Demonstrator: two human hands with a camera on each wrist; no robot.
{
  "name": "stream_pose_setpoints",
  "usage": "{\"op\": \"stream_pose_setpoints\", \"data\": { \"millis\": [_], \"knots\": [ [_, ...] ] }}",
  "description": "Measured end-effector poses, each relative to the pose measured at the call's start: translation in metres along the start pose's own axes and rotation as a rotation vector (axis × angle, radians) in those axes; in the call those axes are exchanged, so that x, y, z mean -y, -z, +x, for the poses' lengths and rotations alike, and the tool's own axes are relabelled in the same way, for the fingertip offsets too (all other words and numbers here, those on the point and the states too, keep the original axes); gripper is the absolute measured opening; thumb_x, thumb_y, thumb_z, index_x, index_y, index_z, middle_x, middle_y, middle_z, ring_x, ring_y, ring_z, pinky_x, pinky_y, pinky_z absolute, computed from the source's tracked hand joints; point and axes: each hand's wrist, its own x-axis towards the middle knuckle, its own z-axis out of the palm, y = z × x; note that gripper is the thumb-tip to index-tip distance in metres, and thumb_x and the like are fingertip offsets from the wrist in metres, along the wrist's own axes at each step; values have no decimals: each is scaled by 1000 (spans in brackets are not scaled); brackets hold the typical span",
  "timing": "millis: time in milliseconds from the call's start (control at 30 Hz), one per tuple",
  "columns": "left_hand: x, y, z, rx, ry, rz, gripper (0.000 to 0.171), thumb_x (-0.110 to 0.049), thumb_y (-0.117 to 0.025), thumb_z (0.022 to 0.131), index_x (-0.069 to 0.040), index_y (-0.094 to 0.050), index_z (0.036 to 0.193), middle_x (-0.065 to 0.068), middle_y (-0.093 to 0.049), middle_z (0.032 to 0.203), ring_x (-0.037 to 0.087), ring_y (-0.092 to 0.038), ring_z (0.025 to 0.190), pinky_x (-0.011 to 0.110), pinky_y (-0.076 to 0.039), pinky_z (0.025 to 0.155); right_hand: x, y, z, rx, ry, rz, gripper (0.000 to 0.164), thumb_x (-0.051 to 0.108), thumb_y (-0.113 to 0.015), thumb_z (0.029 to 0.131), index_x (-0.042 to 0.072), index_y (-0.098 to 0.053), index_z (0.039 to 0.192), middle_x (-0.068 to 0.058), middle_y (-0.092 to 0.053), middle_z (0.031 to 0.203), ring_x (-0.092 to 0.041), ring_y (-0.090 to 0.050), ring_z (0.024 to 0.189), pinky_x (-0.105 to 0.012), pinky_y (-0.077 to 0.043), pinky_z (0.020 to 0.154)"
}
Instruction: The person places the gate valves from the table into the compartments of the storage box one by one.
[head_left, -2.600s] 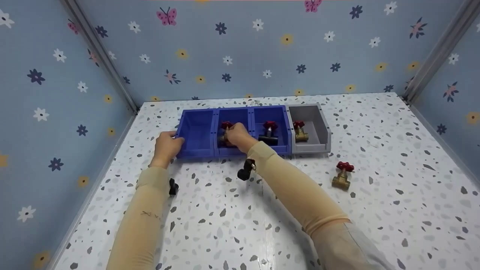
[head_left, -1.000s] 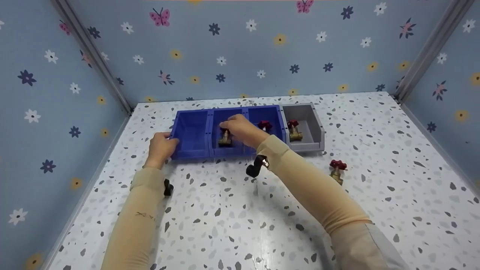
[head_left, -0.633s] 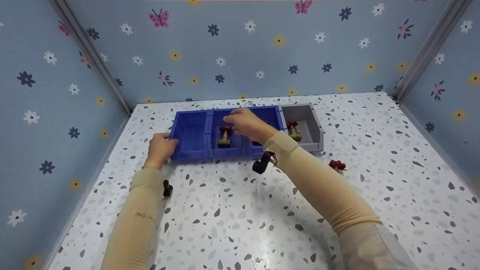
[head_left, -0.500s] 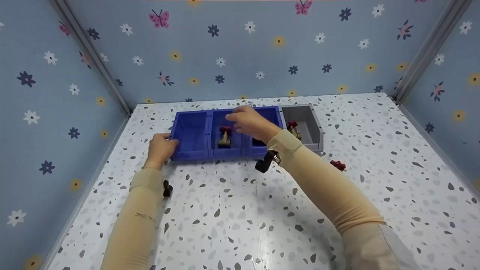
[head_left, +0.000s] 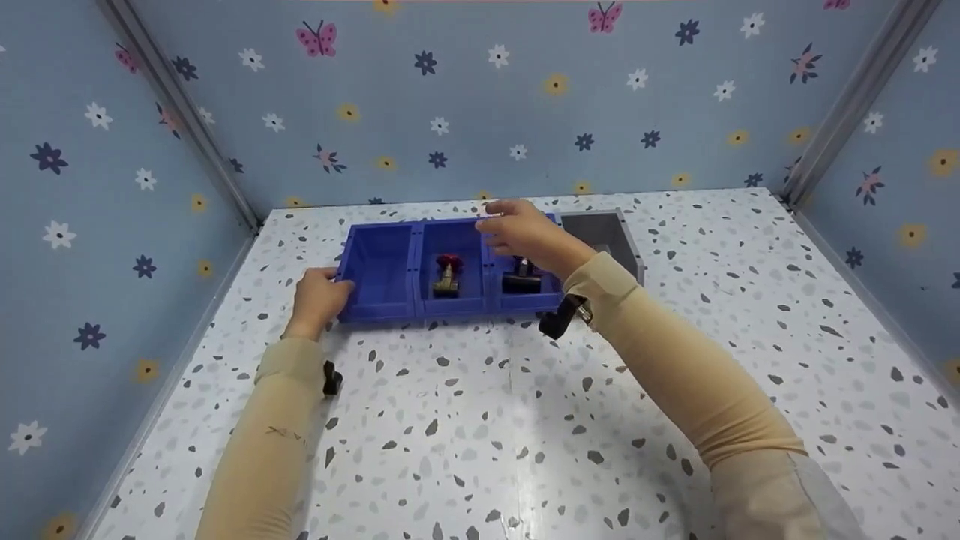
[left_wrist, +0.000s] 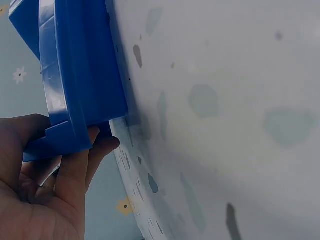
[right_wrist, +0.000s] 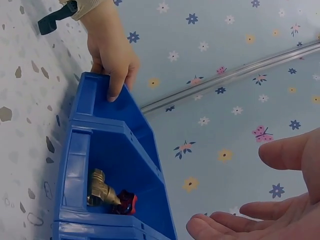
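My left hand grips the outer side wall of the leftmost blue bin, thumb over the rim. In the left wrist view its fingers curl round the wall. My right hand is above the third blue bin, fingers spread and holding nothing. A brass gate valve with a red handwheel lies in the second blue bin; the right wrist view shows its handwheel. A black-bodied valve lies in the third bin, partly covered by the right hand.
A grey bin adjoins the blue row on the right, mostly behind my right wrist. The bins stand on a speckled white table. Flowered panels enclose it at the back and sides.
My right hand has let go of the brass gate valve in the second bin and moved up and right. Its forearm now hides the loose valve on the table. My left hand keeps its grip.
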Motion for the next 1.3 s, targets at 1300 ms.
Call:
{"op": "stream_pose_setpoints", "data": {
  "millis": [1300],
  "knots": [
    [0,-1,-1,-14,-36,-18,44,-20,-59,102,7,-71,136,27,-73,132,30,-65,109,42,-54,95,-14,104,-51,-201,50,-38,63,15,-60,109,0,-36,166,-23,-47,166,-36,-57,142,-43,-50,120]
  ]
}}
